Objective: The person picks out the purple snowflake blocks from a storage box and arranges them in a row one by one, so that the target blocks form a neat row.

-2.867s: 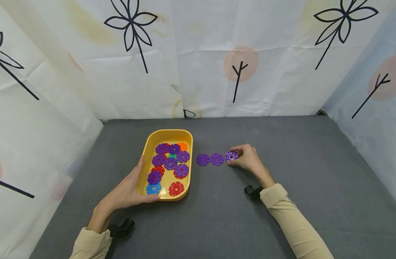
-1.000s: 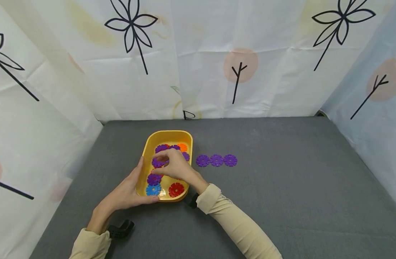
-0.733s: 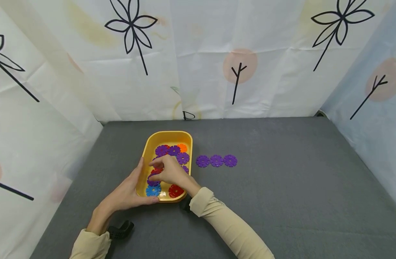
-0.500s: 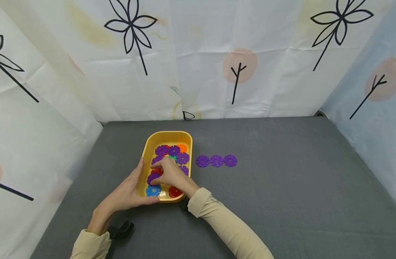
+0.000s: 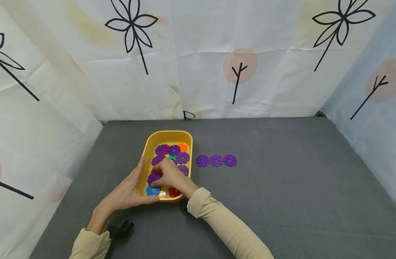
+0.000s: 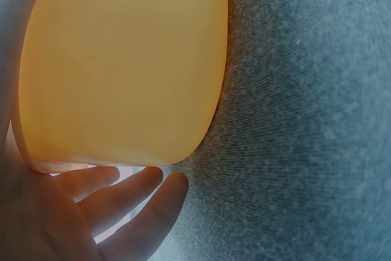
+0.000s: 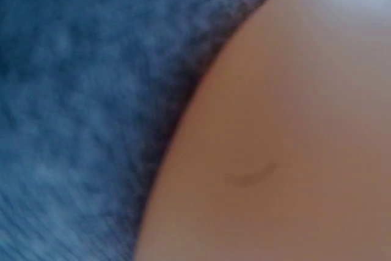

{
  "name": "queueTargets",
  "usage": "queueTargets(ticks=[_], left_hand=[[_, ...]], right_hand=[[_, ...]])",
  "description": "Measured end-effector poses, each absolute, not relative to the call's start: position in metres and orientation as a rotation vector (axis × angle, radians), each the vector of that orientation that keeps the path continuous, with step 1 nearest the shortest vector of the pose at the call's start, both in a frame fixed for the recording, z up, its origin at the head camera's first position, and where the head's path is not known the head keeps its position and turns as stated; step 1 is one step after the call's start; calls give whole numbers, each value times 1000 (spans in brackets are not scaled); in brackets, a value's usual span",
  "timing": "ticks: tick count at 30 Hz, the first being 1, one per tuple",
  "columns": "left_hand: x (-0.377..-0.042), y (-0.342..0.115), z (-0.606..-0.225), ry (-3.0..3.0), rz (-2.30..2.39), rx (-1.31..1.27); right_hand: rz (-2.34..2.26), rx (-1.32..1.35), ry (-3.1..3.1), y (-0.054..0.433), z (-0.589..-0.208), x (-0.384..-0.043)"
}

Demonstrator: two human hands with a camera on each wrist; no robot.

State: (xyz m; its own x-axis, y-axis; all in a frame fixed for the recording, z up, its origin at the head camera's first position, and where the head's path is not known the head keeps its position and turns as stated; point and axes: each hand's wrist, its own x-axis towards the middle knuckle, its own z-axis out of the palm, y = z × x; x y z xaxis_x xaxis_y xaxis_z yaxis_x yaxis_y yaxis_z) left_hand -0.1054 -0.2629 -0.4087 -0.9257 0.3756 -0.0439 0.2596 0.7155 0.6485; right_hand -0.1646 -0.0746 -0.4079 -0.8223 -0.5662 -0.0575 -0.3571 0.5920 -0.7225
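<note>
A yellow tray [image 5: 167, 134] holds flower-shaped plastic discs in purple, red, blue, green and orange. My left hand [image 5: 127, 190] grips its left side, the thumb over the front rim; in the left wrist view curled fingers [image 6: 119, 197] lie against the tray's wall [image 6: 122, 65]. Inside the tray, my right hand [image 5: 172, 176] has thumb and forefinger apart around a purple flower disc [image 5: 153, 177] above a blue one [image 5: 152, 190]. Whether it pinches the disc is unclear. The right wrist view shows mostly blurred skin [image 7: 275, 120] and grey cloth.
Three purple flower discs [image 5: 216, 160] lie in a row on the grey table [image 5: 282, 187], right of the tray. Patterned white curtains [image 5: 201, 64] stand behind the table and at both sides. A black wrist strap [image 5: 121, 229] sits below the left hand.
My right hand has placed a third purple disc at the row's right end, then moved left into the tray and lowered among the discs. The left hand has stayed on the tray.
</note>
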Motion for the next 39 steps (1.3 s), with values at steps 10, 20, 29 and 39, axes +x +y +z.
queueTargets(ticks=[10, 20, 29, 39], left_hand=[[-106, -263, -410, 2756, 982, 494], [-105, -263, -410, 2752, 983, 492], [-105, -264, -410, 2747, 989, 495], [-105, -263, -409, 2753, 980, 495]], right_hand=[[-1012, -832, 2546, -75, -408, -165], [-932, -897, 2543, -77, -409, -165], [-952, -922, 2494, -79, -408, -165], [-1097, -943, 2450, -74, -407, -167]])
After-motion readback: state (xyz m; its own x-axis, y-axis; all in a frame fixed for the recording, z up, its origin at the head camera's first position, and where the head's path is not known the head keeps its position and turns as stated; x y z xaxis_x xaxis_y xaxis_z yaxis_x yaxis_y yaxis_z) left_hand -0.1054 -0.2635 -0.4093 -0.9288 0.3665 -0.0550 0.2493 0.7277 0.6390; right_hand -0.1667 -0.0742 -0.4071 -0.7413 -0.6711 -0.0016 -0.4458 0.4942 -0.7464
